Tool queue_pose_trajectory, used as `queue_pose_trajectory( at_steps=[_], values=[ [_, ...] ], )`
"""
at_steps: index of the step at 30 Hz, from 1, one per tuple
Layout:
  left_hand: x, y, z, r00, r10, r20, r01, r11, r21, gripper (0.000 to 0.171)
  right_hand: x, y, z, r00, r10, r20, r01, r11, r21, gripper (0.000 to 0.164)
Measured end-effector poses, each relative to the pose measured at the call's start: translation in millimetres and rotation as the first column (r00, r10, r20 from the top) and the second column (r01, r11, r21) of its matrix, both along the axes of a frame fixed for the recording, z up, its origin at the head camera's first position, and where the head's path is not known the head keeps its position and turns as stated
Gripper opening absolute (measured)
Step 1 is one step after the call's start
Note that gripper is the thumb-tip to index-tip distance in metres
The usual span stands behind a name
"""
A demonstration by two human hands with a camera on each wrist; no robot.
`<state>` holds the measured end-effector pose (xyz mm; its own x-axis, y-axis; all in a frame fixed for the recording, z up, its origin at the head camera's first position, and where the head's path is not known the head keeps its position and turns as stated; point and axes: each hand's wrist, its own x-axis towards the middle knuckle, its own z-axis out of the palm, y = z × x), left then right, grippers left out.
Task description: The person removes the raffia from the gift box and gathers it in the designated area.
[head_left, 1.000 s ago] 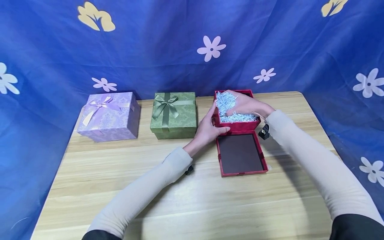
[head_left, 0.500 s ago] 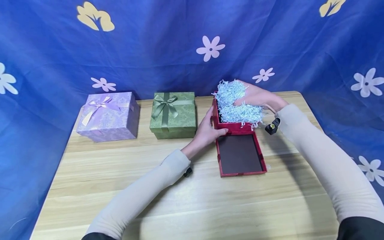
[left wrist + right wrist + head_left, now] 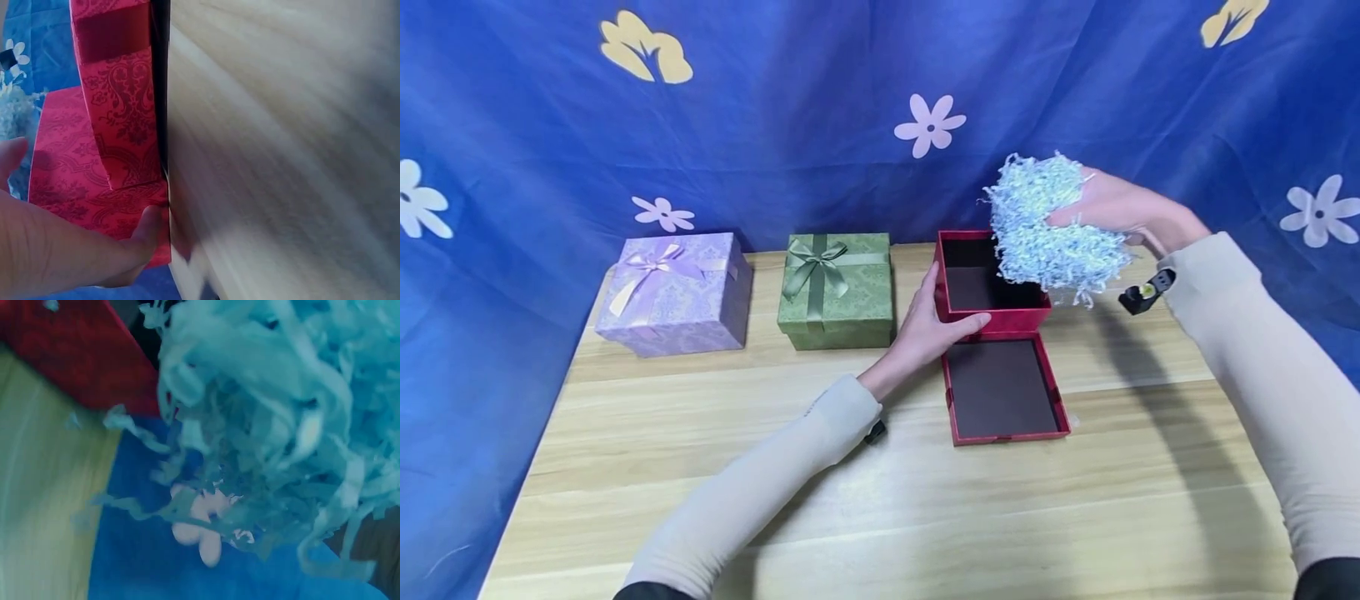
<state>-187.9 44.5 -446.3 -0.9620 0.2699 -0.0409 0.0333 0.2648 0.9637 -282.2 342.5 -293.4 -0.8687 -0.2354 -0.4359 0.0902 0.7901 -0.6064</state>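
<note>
A bundle of light blue shredded paper [image 3: 1060, 242] hangs in the grip of my right hand [image 3: 1123, 204], raised over the right side of the open red gift box [image 3: 1000, 321]. The dark inside of that box shows bare. My left hand [image 3: 917, 337] holds the box at its front left corner, thumb along the front wall and fingers at the left side. The red lid [image 3: 1011, 437] lies inside up in front of the box. Loose strands of shredded paper [image 3: 262, 394] fill much of the right wrist view and hide my right fingers.
Left of the red box stands a closed green gift box [image 3: 857, 308] with a green bow. A closed lilac gift box [image 3: 700, 304] with a ribbon sits farther left. A blue flowered curtain [image 3: 827, 108] hangs behind the wooden table [image 3: 760, 450].
My right hand has lifted the shredded paper up out of the red box and moved it to the right. The left hand has stayed at the box corner.
</note>
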Motion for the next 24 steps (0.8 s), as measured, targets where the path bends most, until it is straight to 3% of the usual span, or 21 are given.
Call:
queue_pose_trajectory(
  at_steps=[5, 12, 24],
  values=[
    [-3.5, 3, -2.5, 1.000, 0.003, -0.021, -0.003, 1.000, 0.023, 0.120, -1.4, 34, 5.8, 1.000, -0.018, 0.005, 0.017, 0.998, 0.062, 0.113],
    [-4.5, 3, -5.0, 1.000, 0.022, -0.020, -0.022, 1.000, -0.008, 0.115, -6.6, 78, -4.6, 0.995, -0.068, 0.068, 0.061, 0.993, 0.101, 0.119],
    [-4.7, 3, -3.8, 1.000, 0.008, -0.026, -0.009, 0.999, -0.040, 0.112, -29.0, 126, -54.8, 0.999, 0.044, 0.025, -0.046, 0.994, 0.103, 0.115]
  ],
)
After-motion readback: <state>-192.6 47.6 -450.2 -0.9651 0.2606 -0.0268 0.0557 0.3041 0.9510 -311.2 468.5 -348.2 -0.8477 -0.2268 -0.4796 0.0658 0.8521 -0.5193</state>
